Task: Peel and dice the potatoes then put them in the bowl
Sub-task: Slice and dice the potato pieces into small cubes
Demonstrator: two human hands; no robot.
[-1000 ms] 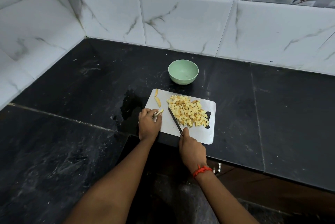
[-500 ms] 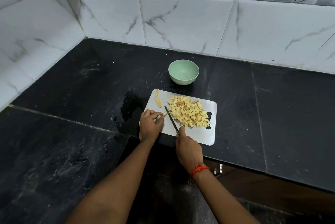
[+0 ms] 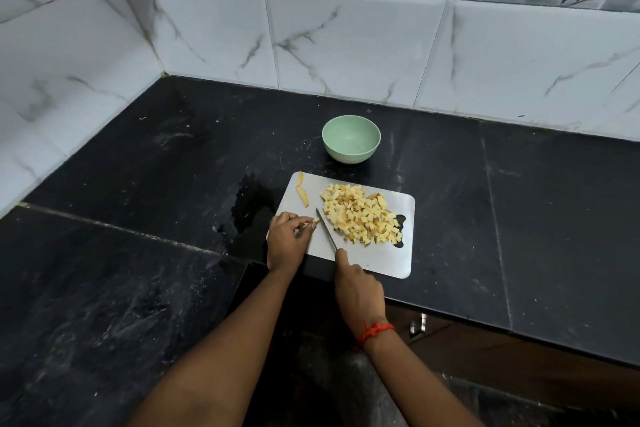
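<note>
Resting on near-left part of flat grey round-cornered cutting board (image 3: 381, 262): left hand (image 3: 287, 243), fingers curled, pinching small pale potato piece (image 3: 314, 221). Right hand (image 3: 360, 291) at board's near edge, wrapped round knife (image 3: 325, 229), forefinger along spine; slim pointed blade just beside pinched piece. Board centre-right: heap of yellow diced potato cubes (image 3: 360, 219). Board far-left corner: two curved strips (image 3: 303, 196). Beyond board's far edge: round smooth mint-green bowl (image 3: 350, 139) on black speckled stone counter (image 3: 138, 184).

Both forearms are stretched forward. A potato strip (image 3: 316, 220) is pinched under the curled fingertips of the left hand (image 3: 287, 242). A knife (image 3: 326, 228) is gripped in the right hand (image 3: 358, 291), with the forefinger laid along its back
</note>
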